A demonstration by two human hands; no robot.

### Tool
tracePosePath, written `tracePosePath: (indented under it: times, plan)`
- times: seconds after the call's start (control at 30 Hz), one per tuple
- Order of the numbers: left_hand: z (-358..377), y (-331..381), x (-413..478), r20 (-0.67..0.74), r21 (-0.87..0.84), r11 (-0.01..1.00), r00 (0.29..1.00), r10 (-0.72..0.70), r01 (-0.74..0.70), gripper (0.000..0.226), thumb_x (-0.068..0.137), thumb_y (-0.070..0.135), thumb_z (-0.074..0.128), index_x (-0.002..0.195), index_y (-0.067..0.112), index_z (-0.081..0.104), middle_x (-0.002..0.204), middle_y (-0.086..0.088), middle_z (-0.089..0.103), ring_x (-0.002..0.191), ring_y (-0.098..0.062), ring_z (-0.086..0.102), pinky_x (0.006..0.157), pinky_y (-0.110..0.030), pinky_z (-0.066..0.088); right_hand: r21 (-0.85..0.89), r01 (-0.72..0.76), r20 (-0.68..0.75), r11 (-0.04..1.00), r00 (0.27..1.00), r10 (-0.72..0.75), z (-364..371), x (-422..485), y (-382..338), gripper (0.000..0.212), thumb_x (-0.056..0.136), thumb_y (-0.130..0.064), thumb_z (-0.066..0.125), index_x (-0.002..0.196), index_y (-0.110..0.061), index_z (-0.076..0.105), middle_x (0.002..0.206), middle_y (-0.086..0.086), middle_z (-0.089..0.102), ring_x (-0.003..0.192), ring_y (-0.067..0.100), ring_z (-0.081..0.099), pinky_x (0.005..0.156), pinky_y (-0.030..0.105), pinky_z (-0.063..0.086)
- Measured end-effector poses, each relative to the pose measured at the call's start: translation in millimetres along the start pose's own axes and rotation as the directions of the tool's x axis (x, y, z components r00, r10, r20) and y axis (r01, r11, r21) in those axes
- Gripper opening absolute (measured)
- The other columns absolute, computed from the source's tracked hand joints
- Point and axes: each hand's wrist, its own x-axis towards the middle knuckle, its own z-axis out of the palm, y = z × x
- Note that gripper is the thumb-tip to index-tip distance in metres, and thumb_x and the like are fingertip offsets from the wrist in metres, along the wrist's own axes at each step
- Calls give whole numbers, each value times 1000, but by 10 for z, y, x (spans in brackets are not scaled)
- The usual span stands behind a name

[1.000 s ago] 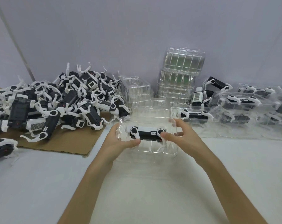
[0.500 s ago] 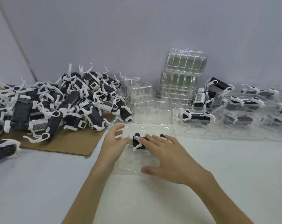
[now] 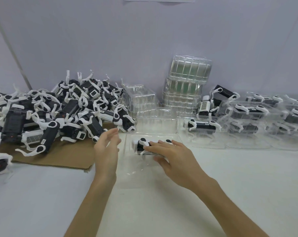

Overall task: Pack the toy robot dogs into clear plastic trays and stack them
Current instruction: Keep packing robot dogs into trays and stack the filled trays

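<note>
A clear plastic tray (image 3: 130, 170) lies on the white table in front of me with one black-and-white toy robot dog (image 3: 142, 144) in it. My right hand (image 3: 172, 159) lies flat on top of the dog and tray, fingers straight and pressing down. My left hand (image 3: 107, 149) hovers just left of the tray, fingers relaxed and spread, holding nothing. A big pile of loose robot dogs (image 3: 59, 113) sits on brown cardboard (image 3: 59, 156) at the left.
Empty clear trays (image 3: 156, 120) stand behind the one under my hand, with a tall stack of trays (image 3: 186, 86) against the wall. Packed trays with dogs (image 3: 203, 127) line the right side. The near table is white.
The tray with the dog came down from my two-handed hold onto the table. My right hand moved on top of it, and my left hand let go and drew away to the left.
</note>
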Motion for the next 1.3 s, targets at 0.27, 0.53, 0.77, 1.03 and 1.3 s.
tracePosePath:
  times: [0.27, 0.53, 0.77, 1.03, 1.3]
  plan:
    - [-25, -9, 32, -106, -106, 994, 994, -27, 15, 21, 100, 16, 50, 100, 27, 67, 120, 0, 65, 101, -12, 68, 86, -32, 50, 10, -7, -226, 1000, 974, 9, -540, 196, 149, 37, 96, -21, 64, 128, -39, 64, 116, -17, 70, 90, 12, 65, 86, 32, 47]
    - [62, -49, -38, -38, -65, 997, 998, -41, 38, 28, 97, 8, 47, 101, 28, 66, 113, 18, 60, 101, -12, 68, 91, -34, 48, -8, -174, -153, 985, 973, 171, -1032, 415, 970, 39, 95, -15, 65, 130, -34, 64, 117, -8, 72, 95, 15, 67, 87, 37, 54]
    - [123, -75, -98, 12, -25, 996, 997, -82, 82, 29, 96, 8, 48, 99, 31, 66, 116, 18, 62, 105, -11, 67, 90, -32, 48, -256, -244, -45, 935, 970, 241, -1084, 416, 1386, 43, 97, -26, 62, 136, -42, 55, 115, -9, 71, 89, 15, 61, 86, 33, 40]
    - [163, -55, -176, 177, 102, 983, 969, -171, 155, 27, 96, 9, 51, 100, 29, 68, 112, 14, 65, 95, -4, 69, 85, -29, 50, -381, -331, 105, 863, 912, 396, -1193, 647, 1143, 59, 93, -22, 59, 147, -36, 41, 148, -3, 49, 134, 19, 45, 122, 49, 7]
    - [125, -23, 158, 419, 478, 856, 805, -420, 198, 13, 96, 30, 56, 109, 32, 60, 112, 13, 62, 89, -8, 72, 77, -25, 48, 30, -11, -73, 999, 997, 13, -872, 965, 390, 36, 91, -14, 64, 121, -33, 65, 123, -15, 60, 114, 4, 53, 96, 24, 35]
